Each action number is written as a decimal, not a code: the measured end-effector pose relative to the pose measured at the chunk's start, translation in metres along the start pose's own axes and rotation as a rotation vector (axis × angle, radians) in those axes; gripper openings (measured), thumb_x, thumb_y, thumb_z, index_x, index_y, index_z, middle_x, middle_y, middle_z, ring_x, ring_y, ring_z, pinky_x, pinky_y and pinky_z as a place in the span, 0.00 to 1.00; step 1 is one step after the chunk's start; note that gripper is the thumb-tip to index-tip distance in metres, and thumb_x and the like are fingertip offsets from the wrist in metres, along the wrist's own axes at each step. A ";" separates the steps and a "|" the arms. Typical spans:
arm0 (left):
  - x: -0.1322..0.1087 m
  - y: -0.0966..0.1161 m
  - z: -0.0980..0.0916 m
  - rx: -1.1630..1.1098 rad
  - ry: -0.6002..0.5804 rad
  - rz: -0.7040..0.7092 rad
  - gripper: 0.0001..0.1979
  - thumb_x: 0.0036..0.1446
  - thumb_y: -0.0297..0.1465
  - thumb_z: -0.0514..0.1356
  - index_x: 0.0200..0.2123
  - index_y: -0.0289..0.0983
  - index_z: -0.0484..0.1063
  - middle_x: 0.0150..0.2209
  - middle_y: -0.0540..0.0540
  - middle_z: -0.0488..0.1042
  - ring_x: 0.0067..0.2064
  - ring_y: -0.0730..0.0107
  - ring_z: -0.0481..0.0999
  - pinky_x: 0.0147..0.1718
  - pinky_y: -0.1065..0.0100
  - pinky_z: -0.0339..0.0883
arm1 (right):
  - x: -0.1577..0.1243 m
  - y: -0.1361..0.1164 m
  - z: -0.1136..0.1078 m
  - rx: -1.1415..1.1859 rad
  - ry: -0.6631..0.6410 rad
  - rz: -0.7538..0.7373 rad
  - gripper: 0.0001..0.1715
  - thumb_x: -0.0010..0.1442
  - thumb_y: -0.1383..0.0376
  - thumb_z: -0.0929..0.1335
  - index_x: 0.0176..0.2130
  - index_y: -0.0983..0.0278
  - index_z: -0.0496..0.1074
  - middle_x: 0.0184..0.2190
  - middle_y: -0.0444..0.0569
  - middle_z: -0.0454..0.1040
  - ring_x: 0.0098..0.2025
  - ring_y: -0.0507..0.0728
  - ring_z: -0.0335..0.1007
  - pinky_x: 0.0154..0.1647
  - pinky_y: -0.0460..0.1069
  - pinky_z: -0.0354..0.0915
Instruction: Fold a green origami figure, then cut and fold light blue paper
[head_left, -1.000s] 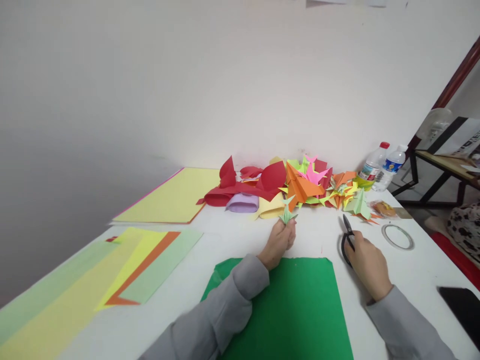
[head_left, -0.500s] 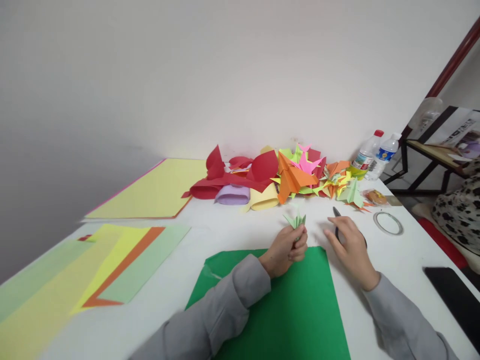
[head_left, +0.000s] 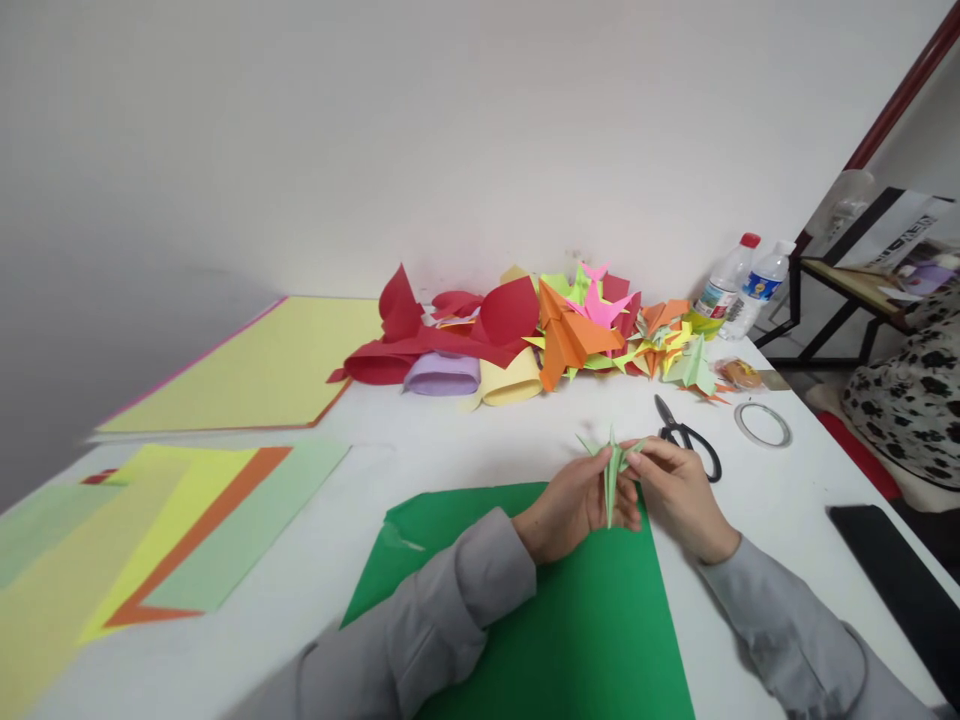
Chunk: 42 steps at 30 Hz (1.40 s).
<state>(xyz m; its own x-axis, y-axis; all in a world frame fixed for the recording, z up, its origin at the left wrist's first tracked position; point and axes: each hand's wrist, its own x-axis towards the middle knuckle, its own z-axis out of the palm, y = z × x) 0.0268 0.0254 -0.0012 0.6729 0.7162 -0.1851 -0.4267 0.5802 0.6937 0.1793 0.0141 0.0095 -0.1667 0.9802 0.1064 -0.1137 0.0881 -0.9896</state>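
Note:
A small light-green folded paper figure (head_left: 611,478) with several pointed ends is held between my two hands above the green sheet (head_left: 570,620). My left hand (head_left: 574,505) pinches its middle from the left, the thumb on the front. The fingertips of my right hand (head_left: 682,490) grip the point on its right side. Black-handled scissors (head_left: 701,450) lie on the white table just beyond my right hand, which covers part of them.
Behind lies a pile of folded paper pieces, including an orange paper plane (head_left: 566,335) and red shapes (head_left: 397,355). Coloured sheets (head_left: 255,530) lie left. Tape roll (head_left: 763,424), bottles (head_left: 757,290) and a black strip (head_left: 892,580) are at right. Someone in patterned clothing (head_left: 900,410) sits beyond.
My right hand has moved left from above the scissors to grip the paper figure's right point. The figure now stands more open in my left hand. The view has shifted slightly.

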 end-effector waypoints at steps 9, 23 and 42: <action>-0.003 0.000 0.005 0.200 0.039 0.129 0.17 0.53 0.41 0.65 0.25 0.34 0.67 0.13 0.55 0.60 0.15 0.80 0.57 0.16 0.75 0.53 | 0.001 0.001 -0.002 -0.293 0.044 -0.172 0.13 0.58 0.54 0.71 0.33 0.59 0.80 0.39 0.52 0.77 0.43 0.58 0.73 0.47 0.54 0.68; -0.003 0.003 0.004 0.181 0.127 0.143 0.18 0.49 0.41 0.67 0.28 0.38 0.62 0.12 0.61 0.57 0.12 0.85 0.48 0.11 0.78 0.44 | -0.001 0.004 -0.003 -0.319 0.151 -0.144 0.10 0.55 0.58 0.72 0.29 0.62 0.78 0.29 0.48 0.75 0.32 0.55 0.69 0.35 0.50 0.65; -0.004 0.003 0.007 0.420 0.341 0.329 0.18 0.42 0.36 0.70 0.28 0.36 0.64 0.13 0.58 0.66 0.13 0.79 0.62 0.14 0.76 0.55 | 0.000 0.002 -0.005 -0.301 0.154 -0.054 0.09 0.50 0.60 0.73 0.25 0.63 0.76 0.23 0.46 0.74 0.26 0.53 0.66 0.29 0.48 0.63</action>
<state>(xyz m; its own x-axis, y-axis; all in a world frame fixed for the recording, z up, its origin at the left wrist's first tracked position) 0.0274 0.0214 0.0067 0.2873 0.9546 -0.0792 -0.2581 0.1568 0.9533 0.1838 0.0152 0.0075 -0.0156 0.9859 0.1665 0.1796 0.1665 -0.9695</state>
